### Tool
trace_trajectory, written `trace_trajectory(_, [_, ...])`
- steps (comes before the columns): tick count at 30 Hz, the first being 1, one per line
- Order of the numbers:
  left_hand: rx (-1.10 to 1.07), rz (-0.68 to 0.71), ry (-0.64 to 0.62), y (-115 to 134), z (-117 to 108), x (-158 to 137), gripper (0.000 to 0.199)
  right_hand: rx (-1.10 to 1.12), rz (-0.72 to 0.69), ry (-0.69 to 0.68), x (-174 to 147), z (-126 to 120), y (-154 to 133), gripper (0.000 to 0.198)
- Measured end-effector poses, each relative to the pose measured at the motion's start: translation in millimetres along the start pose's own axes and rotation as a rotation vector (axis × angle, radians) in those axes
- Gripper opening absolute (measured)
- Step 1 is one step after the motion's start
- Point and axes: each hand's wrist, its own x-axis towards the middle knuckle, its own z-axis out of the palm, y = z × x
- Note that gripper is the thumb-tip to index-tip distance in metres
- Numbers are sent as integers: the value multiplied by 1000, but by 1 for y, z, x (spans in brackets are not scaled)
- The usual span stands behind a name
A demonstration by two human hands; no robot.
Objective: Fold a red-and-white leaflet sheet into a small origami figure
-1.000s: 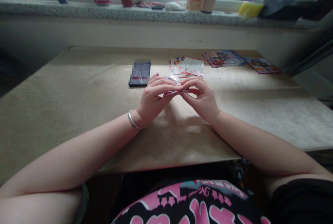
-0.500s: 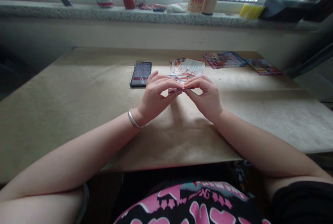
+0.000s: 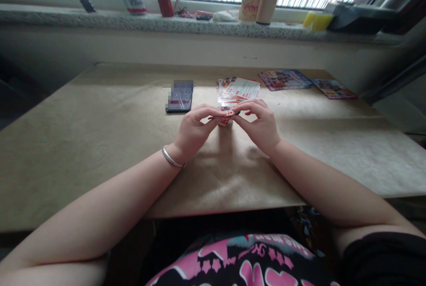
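Cards (image 3: 230,112) sit pinched at one edge by my left hand (image 3: 194,130), at the other by my right hand (image 3: 262,123), above the counter (image 3: 113,144), just nearer than the fanned pile (image 3: 244,87). I judge them light, bendy, slightly slick and easily creased; left and right edges suit gripping.

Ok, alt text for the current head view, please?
A person's left hand and right hand pinch a thin printed item between them over a table. Beyond lie a smartphone and overlapping printed cards, below a speckled windowsill.
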Motion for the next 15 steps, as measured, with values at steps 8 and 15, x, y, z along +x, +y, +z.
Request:
trace_trajectory(8, [-77,35,0,2,-1,0,8,-17,-76,27,-1,-1,-1,8])
trace_trajectory(15, [-55,36,11,0,-4,1,5,-26,-93,31,0,0,0,7])
